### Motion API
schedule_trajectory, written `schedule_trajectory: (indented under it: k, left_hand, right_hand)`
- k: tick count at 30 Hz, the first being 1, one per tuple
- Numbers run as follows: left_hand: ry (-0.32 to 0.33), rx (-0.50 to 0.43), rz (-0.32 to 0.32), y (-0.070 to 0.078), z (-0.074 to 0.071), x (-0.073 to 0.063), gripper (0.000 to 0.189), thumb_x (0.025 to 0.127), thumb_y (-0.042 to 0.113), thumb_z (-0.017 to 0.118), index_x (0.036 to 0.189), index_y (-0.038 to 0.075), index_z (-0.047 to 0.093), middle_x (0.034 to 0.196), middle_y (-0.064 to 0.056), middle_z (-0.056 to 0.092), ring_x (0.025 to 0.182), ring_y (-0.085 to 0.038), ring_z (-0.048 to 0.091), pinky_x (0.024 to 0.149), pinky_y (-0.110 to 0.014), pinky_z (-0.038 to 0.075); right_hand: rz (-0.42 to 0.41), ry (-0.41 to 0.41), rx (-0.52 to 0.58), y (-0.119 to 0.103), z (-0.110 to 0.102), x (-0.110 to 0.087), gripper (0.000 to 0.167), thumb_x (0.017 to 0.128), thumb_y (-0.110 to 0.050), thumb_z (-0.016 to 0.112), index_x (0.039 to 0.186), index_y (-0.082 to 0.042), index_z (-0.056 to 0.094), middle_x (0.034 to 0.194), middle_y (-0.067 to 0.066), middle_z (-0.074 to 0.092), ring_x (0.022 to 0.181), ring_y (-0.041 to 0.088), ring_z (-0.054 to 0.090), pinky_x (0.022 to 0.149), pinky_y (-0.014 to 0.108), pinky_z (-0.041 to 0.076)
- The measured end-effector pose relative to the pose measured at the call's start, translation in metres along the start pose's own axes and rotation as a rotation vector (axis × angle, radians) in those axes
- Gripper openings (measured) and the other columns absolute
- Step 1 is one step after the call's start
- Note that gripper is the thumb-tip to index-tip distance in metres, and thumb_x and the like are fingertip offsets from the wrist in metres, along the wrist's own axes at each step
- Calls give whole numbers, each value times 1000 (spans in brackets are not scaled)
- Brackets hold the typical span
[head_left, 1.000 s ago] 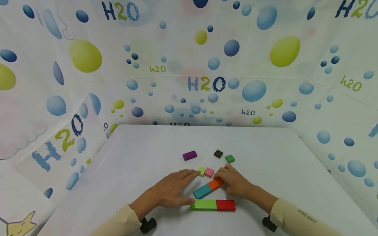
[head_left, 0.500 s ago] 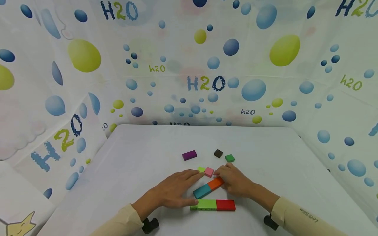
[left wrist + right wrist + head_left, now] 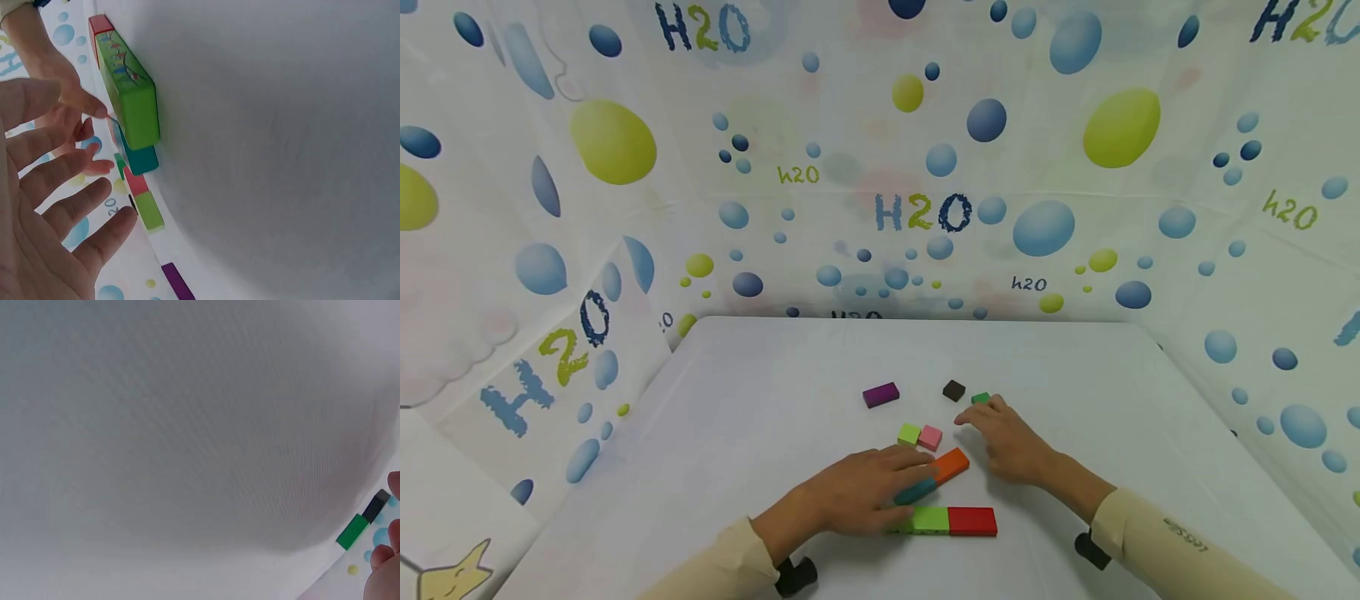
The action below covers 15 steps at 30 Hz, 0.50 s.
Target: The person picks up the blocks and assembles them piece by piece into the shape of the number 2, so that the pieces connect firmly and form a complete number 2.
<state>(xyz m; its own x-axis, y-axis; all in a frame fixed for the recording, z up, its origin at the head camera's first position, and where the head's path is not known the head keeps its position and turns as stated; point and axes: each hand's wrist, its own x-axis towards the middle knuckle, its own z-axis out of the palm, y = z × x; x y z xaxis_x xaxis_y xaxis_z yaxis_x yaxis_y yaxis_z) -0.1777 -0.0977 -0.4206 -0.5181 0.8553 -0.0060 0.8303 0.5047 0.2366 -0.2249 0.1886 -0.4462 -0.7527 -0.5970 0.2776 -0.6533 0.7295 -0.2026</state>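
My left hand (image 3: 868, 492), fingers spread, extends over the teal block (image 3: 916, 492) and the left end of the long lime-green block (image 3: 931, 521). Nothing is in its grasp; the left wrist view shows its palm bare and flag pictures on the lime block's side. An orange block (image 3: 953, 464) lies end to end with the teal one, slanting. A red block (image 3: 973, 522) adjoins the lime one in a straight row. To the right, my right hand (image 3: 1011, 442) holds nothing, fingers loosely bent, partly covering the small green block (image 3: 981, 398).
Small lime (image 3: 908, 434) and pink (image 3: 930, 437) blocks lie side by side beyond the orange one. Farther back are a dark brown block (image 3: 953, 390) and a purple block (image 3: 881, 395). A white tabletop (image 3: 760, 375) bears everything, with a patterned curtain (image 3: 850, 125) behind.
My right hand has let go of the orange block and moved away, back and to the right. My left hand has slid right and nearer, now covering part of the teal block.
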Motion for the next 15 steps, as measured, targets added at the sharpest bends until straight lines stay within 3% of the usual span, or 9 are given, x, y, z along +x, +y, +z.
schedule_trajectory:
  k: [8, 15]
  left_hand:
    - [-30, 35, 88, 9, 4, 2, 47, 104, 36, 51, 149, 22, 51, 153, 4, 48, 142, -14, 43, 113, -38, 42]
    - [-51, 74, 91, 11, 7, 5, 47, 103, 38, 53, 148, 25, 52, 155, 2, 46, 141, -16, 44, 112, -37, 43]
  right_hand:
    - [69, 26, -122, 6, 0, 0, 43, 83, 9, 65, 123, -4, 65, 122, 7, 66, 98, 21, 49, 86, 34, 52]
    - [138, -3, -183, 20, -3, 4, 46, 83, 10, 61, 128, -1, 60, 123, 11, 64, 99, 27, 49, 86, 37, 51]
